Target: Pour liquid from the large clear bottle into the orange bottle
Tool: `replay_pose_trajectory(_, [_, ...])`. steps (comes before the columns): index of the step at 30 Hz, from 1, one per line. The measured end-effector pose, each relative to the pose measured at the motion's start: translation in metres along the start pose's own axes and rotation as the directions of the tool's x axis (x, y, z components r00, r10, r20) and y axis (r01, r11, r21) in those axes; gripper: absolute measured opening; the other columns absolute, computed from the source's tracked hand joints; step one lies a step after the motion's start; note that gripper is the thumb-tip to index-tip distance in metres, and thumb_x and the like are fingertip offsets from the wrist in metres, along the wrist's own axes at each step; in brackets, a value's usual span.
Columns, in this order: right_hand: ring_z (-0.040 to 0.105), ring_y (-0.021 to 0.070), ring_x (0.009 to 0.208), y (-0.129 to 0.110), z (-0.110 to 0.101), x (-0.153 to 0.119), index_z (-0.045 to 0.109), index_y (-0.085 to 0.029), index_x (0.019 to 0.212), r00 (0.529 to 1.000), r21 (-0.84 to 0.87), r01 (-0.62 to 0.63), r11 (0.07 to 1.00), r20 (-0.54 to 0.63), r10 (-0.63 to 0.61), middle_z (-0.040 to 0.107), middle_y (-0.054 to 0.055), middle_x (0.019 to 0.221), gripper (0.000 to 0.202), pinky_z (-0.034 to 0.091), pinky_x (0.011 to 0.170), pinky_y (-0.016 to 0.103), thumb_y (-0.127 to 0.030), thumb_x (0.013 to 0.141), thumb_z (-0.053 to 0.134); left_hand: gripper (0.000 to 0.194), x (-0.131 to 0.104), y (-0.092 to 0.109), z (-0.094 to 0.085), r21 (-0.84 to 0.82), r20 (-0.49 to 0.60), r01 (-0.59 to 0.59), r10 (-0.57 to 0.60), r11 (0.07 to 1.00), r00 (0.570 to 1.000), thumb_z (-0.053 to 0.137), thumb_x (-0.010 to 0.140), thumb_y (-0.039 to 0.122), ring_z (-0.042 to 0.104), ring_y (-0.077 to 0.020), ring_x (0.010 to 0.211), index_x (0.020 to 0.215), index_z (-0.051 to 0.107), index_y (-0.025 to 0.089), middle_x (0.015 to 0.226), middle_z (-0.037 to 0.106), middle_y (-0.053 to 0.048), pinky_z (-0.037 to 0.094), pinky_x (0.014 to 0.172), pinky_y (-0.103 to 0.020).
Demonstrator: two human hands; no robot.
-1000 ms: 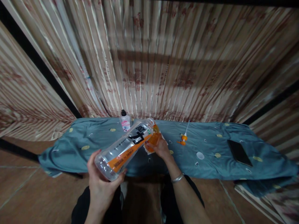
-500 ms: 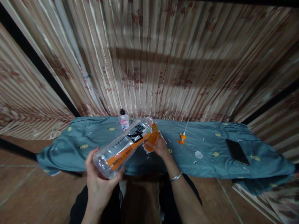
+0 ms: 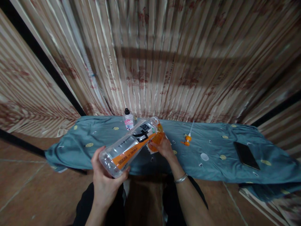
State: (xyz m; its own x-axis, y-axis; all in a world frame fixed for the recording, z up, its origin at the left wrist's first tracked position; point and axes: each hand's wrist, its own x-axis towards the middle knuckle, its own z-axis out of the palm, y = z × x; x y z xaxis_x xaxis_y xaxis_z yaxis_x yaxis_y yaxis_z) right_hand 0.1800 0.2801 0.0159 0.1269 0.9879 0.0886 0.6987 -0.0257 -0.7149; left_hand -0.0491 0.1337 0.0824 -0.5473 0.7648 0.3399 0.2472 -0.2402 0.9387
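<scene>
My left hand [image 3: 107, 180] is wrapped round the base of a large clear plastic bottle [image 3: 123, 147] with an orange and black label. The bottle is tilted, its mouth pointing up and to the right, close to the top of an orange bottle [image 3: 154, 144]. Around that orange bottle my right hand [image 3: 164, 146] is closed. Whether the two mouths touch, and whether liquid passes between them, I cannot tell. A piece of white paper [image 3: 152, 152] shows beneath the orange bottle. Right of my right hand lies an orange pump head [image 3: 187, 139] with a thin pale tube.
A small clear bottle with a black cap [image 3: 129, 121] stands at the back left of the green cloth [image 3: 98, 133]. To the right are a white round lid [image 3: 204, 156] and a black phone [image 3: 246, 155]. A striped curtain [image 3: 150, 62] hangs behind, with dark poles at both sides.
The whole view has shifted slightly, so things appear a little further right. Both hands keep their holds, and the clear bottle stays tilted beside the orange one.
</scene>
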Motion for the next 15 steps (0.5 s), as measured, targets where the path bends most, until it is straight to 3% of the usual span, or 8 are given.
replay_pose_trajectory(15, [0.088,0.0371,0.130,-0.001,0.002,-0.001,0.065,-0.020,0.152,0.998,0.001,-0.055,0.998,0.043,0.055,0.091,0.015,0.134,0.064,0.068,0.112,0.045,-0.030,0.096,0.095,0.100,0.004,-0.011,-0.002,0.038,-0.008,-0.069,0.069,0.997,0.998,0.109,0.060,0.049,0.073,-0.0311,0.118,0.147,0.065,0.026,0.141,0.065,-0.009,0.067,0.104,-0.044])
